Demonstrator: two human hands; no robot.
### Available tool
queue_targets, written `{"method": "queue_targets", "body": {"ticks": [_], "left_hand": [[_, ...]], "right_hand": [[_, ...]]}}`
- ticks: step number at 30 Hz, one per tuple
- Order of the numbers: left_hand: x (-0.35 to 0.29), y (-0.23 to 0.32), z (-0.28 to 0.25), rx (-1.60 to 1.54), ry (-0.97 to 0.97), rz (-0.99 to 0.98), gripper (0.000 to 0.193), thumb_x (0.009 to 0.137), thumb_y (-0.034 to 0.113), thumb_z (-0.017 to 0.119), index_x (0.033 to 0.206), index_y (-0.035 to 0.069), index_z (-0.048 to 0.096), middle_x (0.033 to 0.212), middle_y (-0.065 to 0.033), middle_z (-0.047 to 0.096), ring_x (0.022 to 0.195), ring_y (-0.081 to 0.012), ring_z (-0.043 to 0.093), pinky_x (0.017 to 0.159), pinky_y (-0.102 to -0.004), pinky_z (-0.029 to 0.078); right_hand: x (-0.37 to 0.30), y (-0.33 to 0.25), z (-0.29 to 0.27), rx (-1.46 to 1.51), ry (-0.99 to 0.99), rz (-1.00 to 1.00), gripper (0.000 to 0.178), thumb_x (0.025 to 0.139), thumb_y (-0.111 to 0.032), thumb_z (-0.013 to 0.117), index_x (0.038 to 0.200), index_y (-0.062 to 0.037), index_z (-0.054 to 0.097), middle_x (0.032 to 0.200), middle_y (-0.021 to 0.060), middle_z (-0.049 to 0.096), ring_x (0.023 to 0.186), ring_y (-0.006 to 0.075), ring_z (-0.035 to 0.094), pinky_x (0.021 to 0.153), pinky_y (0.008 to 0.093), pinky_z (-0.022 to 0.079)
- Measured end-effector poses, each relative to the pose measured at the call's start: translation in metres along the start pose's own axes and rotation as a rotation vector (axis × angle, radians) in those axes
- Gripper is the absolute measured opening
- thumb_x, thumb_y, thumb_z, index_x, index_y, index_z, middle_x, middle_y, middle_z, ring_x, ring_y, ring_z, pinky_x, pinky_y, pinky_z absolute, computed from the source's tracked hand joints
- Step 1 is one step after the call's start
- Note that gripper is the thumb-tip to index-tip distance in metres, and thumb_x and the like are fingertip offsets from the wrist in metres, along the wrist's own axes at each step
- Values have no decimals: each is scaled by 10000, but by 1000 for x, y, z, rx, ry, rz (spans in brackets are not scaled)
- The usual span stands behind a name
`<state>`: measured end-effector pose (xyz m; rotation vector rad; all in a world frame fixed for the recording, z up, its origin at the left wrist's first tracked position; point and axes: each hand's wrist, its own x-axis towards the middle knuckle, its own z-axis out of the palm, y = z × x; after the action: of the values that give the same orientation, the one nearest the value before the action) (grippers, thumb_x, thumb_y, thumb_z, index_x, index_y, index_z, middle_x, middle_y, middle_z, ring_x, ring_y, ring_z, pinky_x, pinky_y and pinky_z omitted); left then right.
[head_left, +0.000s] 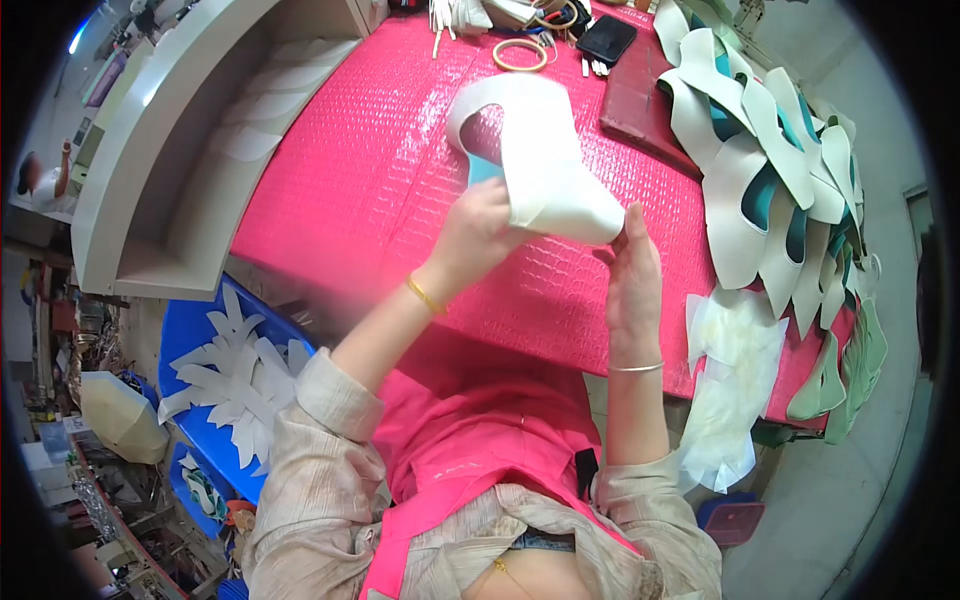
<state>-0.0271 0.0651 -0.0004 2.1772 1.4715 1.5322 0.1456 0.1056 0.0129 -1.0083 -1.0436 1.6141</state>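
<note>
A white shoe upper (545, 150) with a teal lining is held up over the pink-covered table (340, 200). My left hand (480, 225) has its fingers closed on the upper's lower left edge, beside the teal lining. At the narrower right end, my right hand (635, 280) holds the edge between thumb and fingers; some of those fingers are hidden behind it. Toward the far side, the upper's opening shows the pink table through it.
Many white and teal uppers (720, 150) overlap at the right, beside a dark red slab (650, 105). A phone (606, 40) and tape ring (520, 55) lie at the back. A blue bin (200, 330) holds white strips. A grey shelf (130, 200) stands left; another person (45, 185) is beyond.
</note>
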Motion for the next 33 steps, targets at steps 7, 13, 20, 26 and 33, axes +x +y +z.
{"method": "queue_targets", "body": {"ticks": [7,13,20,26,33], "left_hand": [[-46,6,10,-103,-48,-223,204,634,60,694,830,65,637,829,-78,608,776,-250,557,695,-342,439],[-50,11,12,-371,100,-630,212,678,99,715,872,66,635,860,-91,619,752,-245,584,672,-336,461],[-55,6,-3,-362,-32,-457,265,662,110,723,914,83,645,821,-89,600,752,-211,525,690,-313,431],[-54,15,-13,-303,-73,-415,306,645,149,741,929,83,649,783,-66,578,755,-204,500,704,-315,409],[-64,20,-20,-321,-110,-412,305,718,270,707,937,69,642,727,-52,522,764,-200,460,748,-314,370]], "right_hand": [[-47,21,-16,286,-8,-189,282,827,14,554,1105,45,521,1020,100,583,974,179,543,911,339,397],[-26,-3,-24,346,-429,65,294,716,-36,658,989,15,562,888,106,599,841,216,597,811,341,461],[-2,-32,-5,219,-830,-314,89,643,42,652,703,-3,603,717,96,602,706,194,581,690,295,460],[60,-28,25,-151,-342,-184,158,706,-81,714,834,-4,661,804,64,646,728,104,584,678,232,440],[66,-5,28,-186,-323,-36,162,705,-81,712,838,1,666,790,61,648,721,112,587,651,219,448]]}}
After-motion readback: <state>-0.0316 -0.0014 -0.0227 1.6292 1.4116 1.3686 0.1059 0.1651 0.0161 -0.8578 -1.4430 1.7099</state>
